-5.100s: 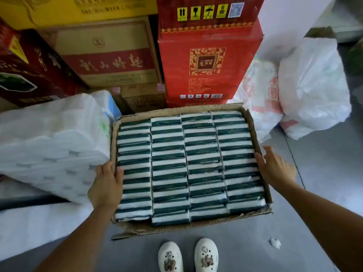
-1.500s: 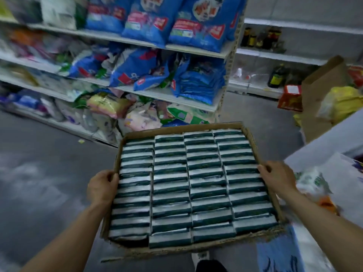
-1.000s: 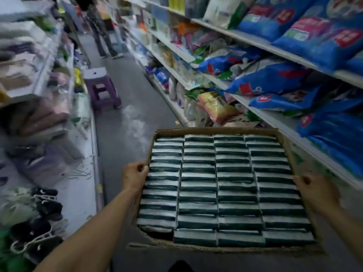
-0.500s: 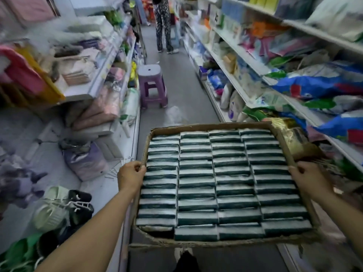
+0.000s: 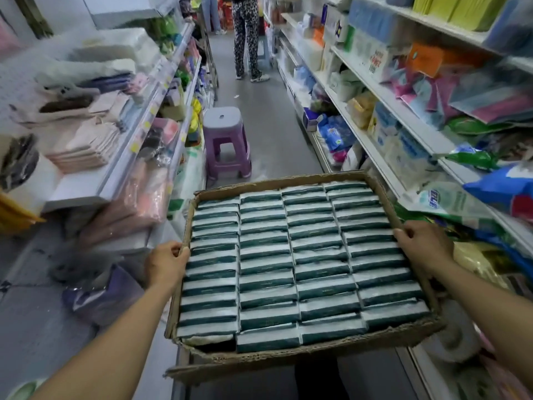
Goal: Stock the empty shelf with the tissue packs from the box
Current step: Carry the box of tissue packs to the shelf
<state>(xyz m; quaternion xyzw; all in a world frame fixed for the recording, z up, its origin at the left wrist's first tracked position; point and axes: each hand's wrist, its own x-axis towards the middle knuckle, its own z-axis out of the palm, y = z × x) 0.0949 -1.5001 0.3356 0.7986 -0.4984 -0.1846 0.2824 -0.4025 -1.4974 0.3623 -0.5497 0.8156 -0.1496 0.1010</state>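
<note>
A shop aisle [image 5: 268, 131] is seen, stocked shelves on both sides. The cardboard box [image 5: 288, 357] (packed with green-and-white tissue packs [image 5: 297, 255]) is held level in it. Beyond the box a purple stool [image 5: 226, 142] stands. The box's side walls are gripped by the left hand [image 5: 165, 262] and right hand [image 5: 422, 245], fingers curled over the rims.

purple stool [image 5: 226, 142] – aisle floor, ahead of hands | person in patterned trousers [image 5: 247, 39] – far ahead, past stool | folded towels [image 5: 86, 145] – shelf, left of hands | blue bag [image 5: 501, 186] – shelf, right of hands
</note>
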